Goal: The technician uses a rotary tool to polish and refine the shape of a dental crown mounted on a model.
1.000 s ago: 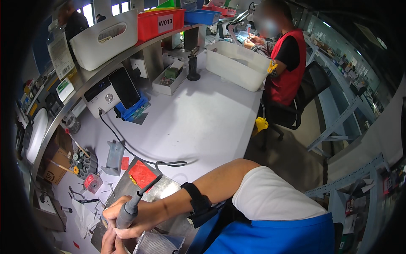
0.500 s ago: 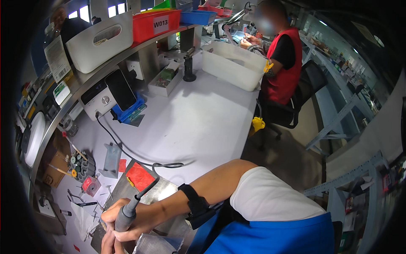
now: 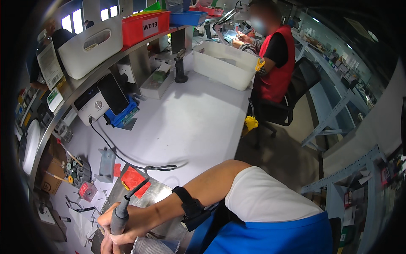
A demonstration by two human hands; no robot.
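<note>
My right hand (image 3: 127, 226) is wrapped round a grey corded handpiece (image 3: 119, 218), which tilts downward with its cord rising from the top end. Its working tip is hidden behind my fingers. Against it at the lower edge, my left hand (image 3: 108, 245) shows only a few fingers, closed together; what they pinch is hidden. Both hands are over a metal plate (image 3: 160, 195). On that plate, beyond my right hand, lies a red sheet (image 3: 135, 181) with a small yellow piece (image 3: 125, 186). Greyish mesh cloth (image 3: 154, 245) bunches beside my right wrist.
The black cord (image 3: 113, 149) runs to a white control box (image 3: 94, 101) with a phone (image 3: 113, 95) against it. Left of my hands stand a grey holder of small tools (image 3: 78, 171) and a pink box (image 3: 87, 191). A white bin (image 3: 224, 63) and a seated co-worker (image 3: 277, 63) are farther off.
The whole view has shifted slightly, so bench things sit a little farther left. My hands keep nearly the same pose, with the handpiece still in my right hand.
</note>
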